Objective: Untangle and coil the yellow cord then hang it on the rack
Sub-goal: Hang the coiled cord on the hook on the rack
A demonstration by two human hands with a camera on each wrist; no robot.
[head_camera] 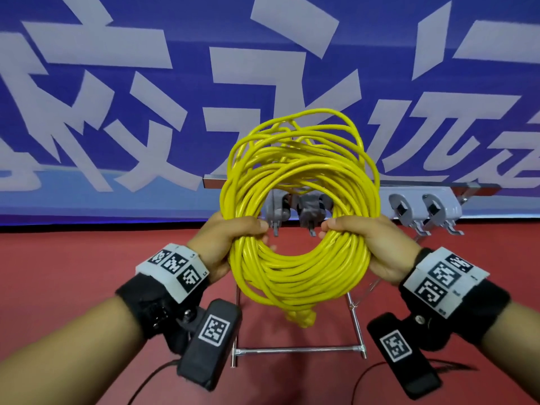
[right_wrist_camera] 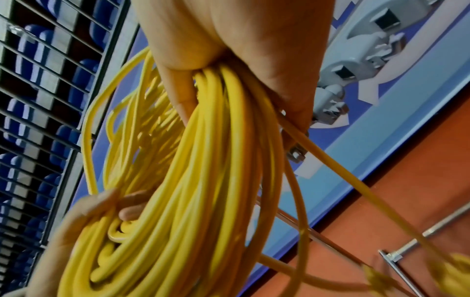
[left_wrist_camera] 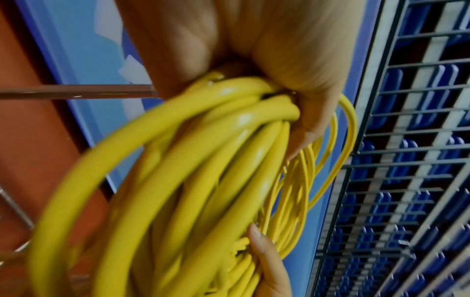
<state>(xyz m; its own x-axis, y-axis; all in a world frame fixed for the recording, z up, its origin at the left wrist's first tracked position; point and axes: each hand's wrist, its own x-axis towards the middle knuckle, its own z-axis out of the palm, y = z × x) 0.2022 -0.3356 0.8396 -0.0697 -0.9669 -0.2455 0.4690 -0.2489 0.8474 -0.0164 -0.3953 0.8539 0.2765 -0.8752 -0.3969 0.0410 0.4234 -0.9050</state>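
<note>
Two hands carry the whole load at this stage, and the risks follow from that. Yellow cord [head_camera: 298, 200] is gathered into a round coil held upright in the air, above the red floor [head_camera: 58, 273] and directly in front of the rack [head_camera: 423, 206]; through its centre two of the rack's grey hooks [head_camera: 309, 213] are visible.

Risk one: the upper turns sit loose and uneven, several loops standing proud of the bundle. Judged likely to catch a neighbouring hook or spring out if either grip slackens during hanging.

Risk two: a knotted end [head_camera: 301, 317] dangles below the coil beside the rack's metal frame [head_camera: 298, 349]. It could snag on that frame as the coil is brought to a hook.

Risk three: only part of the bundle may land on the hook, letting the remaining turns drop and undo the coiling.

Left hand [head_camera: 225, 244]: fingers curled tight around the coil's lower left side, thumb over the strands.

Right hand [head_camera: 371, 247]: fingers wrapped likewise around the lower right side, clamping the full thickness of the bundle
</note>
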